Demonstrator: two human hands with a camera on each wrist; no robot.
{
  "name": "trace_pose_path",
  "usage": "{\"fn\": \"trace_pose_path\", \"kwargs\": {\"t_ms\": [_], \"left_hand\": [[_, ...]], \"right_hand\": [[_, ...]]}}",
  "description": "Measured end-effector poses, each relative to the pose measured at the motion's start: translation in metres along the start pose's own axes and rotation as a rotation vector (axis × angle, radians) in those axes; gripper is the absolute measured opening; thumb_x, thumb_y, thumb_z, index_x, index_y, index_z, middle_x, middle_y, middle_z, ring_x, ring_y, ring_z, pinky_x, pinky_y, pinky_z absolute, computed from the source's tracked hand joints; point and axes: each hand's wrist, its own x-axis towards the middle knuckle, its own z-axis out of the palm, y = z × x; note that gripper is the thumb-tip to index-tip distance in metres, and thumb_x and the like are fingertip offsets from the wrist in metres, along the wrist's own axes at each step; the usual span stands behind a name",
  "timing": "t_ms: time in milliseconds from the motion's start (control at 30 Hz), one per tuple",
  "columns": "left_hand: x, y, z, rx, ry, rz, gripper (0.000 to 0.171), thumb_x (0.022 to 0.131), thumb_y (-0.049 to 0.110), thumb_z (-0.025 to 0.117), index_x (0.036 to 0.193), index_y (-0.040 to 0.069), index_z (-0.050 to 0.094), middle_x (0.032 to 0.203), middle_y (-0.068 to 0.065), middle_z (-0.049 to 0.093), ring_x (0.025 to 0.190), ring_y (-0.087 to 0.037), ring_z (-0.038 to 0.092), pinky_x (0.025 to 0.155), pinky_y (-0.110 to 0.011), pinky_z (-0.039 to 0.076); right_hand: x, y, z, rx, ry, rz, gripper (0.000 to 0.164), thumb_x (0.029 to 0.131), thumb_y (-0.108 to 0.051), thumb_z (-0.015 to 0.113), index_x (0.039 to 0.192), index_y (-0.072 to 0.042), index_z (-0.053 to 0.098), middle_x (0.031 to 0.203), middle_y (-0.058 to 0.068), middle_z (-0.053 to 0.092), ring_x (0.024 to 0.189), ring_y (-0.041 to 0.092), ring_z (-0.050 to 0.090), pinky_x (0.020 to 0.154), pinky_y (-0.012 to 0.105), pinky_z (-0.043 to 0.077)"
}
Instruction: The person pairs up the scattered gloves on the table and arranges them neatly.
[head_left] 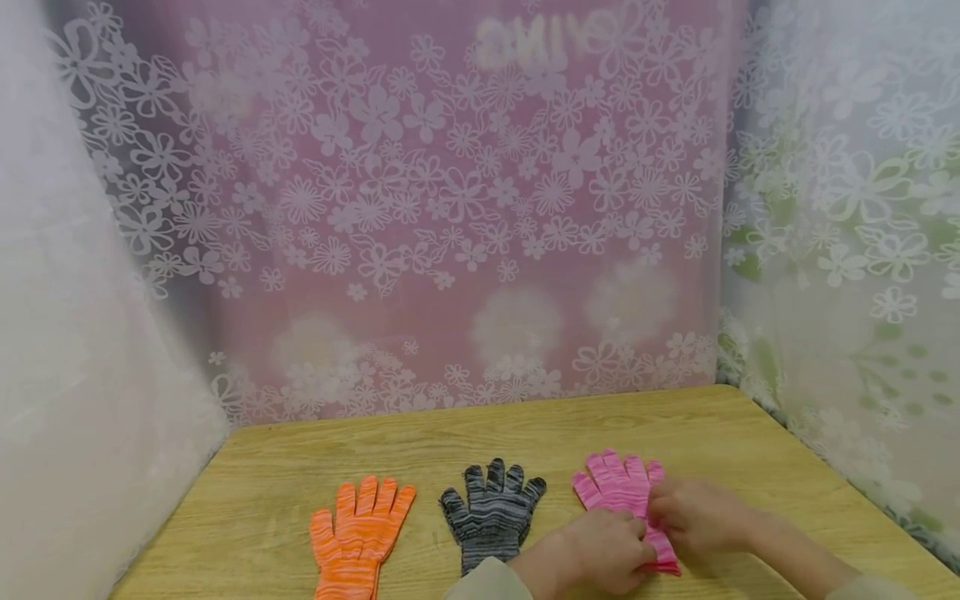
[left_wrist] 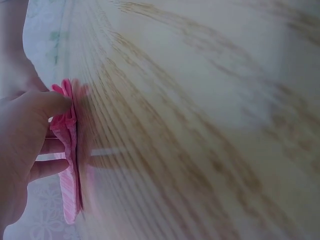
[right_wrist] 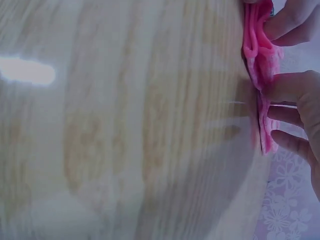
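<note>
A pink knitted glove (head_left: pixel 617 485) lies at the right of the table, its fingers pointing away and its cuff toward me. My left hand (head_left: pixel 609 546) is at the cuff and pinches its edge, thumb against the folded rim. The other left fingers touch the fabric (left_wrist: pixel 71 170). On the glove's right side, my right hand (head_left: pixel 701 515) touches the edge, its fairly straight fingers and thumb (right_wrist: pixel 282 87) resting on the knit. A grey-and-black glove (head_left: pixel 495 512) lies left of my left hand, and an orange glove (head_left: pixel 360 533) farther left.
The wood-grain table (head_left: pixel 480 425) ends at a pinkish curtain (head_left: pixel 450 208) with white flowers. Pale sheeting (head_left: pixel 90 333) hangs along the left, and a flowered translucent curtain (head_left: pixel 862 250) along the right edge.
</note>
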Motion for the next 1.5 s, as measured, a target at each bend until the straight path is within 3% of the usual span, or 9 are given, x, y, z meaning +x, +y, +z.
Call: {"fn": "trace_pose_path", "kwargs": {"t_ms": [367,667,933,1067,1300,1500], "left_hand": [[0.0016,-0.0008,0.0012,-0.068,-0.012,-0.016,0.017,0.094,0.040,0.048,0.099,0.035,0.063,0.086,0.015,0.050,0.080,0.001,0.048,0.071,-0.014,0.039],[0.0022,-0.0018,0.0011,-0.065,-0.044,-0.007,0.017,0.094,0.041,0.047,0.102,0.035,0.061,0.092,0.016,0.051,0.085,0.001,0.048,0.076,-0.014,0.040],[0.0002,-0.0012,0.0006,0.004,-0.036,-0.007,0.020,0.094,0.043,0.046,0.107,0.036,0.060,0.098,0.015,0.053,0.090,0.000,0.050,0.076,-0.016,0.042],[0.0003,-0.0015,0.0013,-0.004,-0.034,-0.008,0.021,0.094,0.043,0.046,0.106,0.035,0.060,0.099,0.015,0.053,0.092,0.000,0.050,0.078,-0.016,0.042],[0.0030,-0.0005,-0.0003,-0.025,-0.070,-0.006,0.022,0.095,0.044,0.044,0.108,0.034,0.059,0.100,0.016,0.052,0.093,0.001,0.050,0.082,-0.015,0.040],[0.0002,0.0006,0.0013,-0.003,-0.004,0.012,0.022,0.096,0.044,0.041,0.103,0.034,0.059,0.096,0.018,0.053,0.088,0.002,0.050,0.077,-0.015,0.041]], "right_hand": [[-0.0001,-0.0027,0.0001,-0.045,0.057,-0.062,0.030,0.059,-0.001,0.072,0.066,-0.022,0.051,0.071,-0.015,0.042,0.060,-0.006,0.033,0.054,0.007,0.027],[-0.0064,-0.0047,-0.0040,0.041,-0.047,0.044,0.010,0.075,-0.016,0.073,0.075,-0.021,0.064,0.082,-0.015,0.055,0.070,-0.004,0.051,0.059,0.012,0.040],[-0.0075,-0.0070,-0.0041,-0.010,-0.077,0.073,0.017,0.077,-0.030,0.074,0.086,-0.017,0.068,0.087,-0.011,0.056,0.073,0.000,0.053,0.058,0.018,0.043],[-0.0072,-0.0076,-0.0038,0.003,-0.083,0.074,0.015,0.078,-0.028,0.073,0.086,-0.016,0.069,0.090,-0.008,0.057,0.076,0.003,0.056,0.059,0.021,0.045],[-0.0077,-0.0087,-0.0005,0.002,-0.056,0.087,0.016,0.076,-0.027,0.074,0.088,-0.020,0.066,0.091,-0.012,0.053,0.076,-0.003,0.050,0.061,0.015,0.041],[-0.0093,-0.0048,-0.0012,0.105,-0.068,0.167,0.014,0.078,-0.016,0.071,0.089,-0.021,0.064,0.089,-0.013,0.055,0.076,-0.001,0.051,0.061,0.020,0.044]]}}
